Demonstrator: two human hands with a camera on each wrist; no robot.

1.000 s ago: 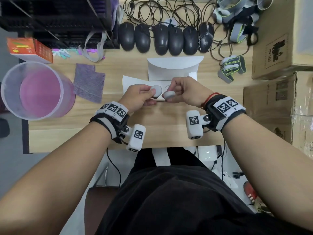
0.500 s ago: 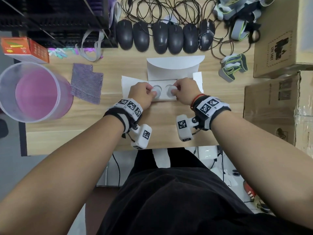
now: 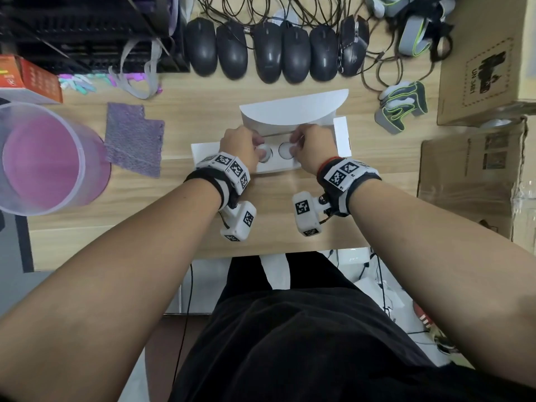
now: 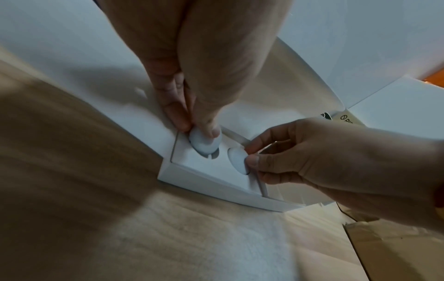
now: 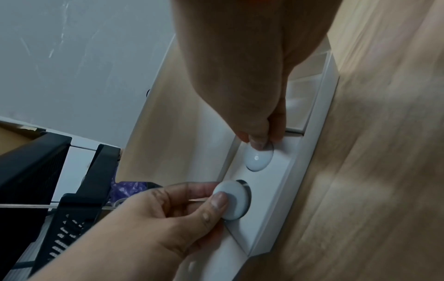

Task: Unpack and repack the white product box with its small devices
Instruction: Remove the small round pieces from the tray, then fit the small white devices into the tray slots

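Box: the white box lay open mid-desk, lid flap folded back toward the mice, side flaps spread left and right.
Insert: a flat white insert with two round wells side by side filled the box.
Left disc: the left disc sat tilted, one edge in its well and the other raised!
Right disc: the right disc sat lower in its well, dome up, nearly flush.
Left hand: the left hand pinched the left disc's rim between thumb and fingertips, the other fingers curled.
Right hand: the right hand gripped the right disc at its far edge, thumb on the dome, fingers bent round it.
Desk: the wooden desk carried the box between both wrists.
Around: a row of black mice lay behind the box, a purple cloth and a pink tub to the left, cardboard cartons to the right.
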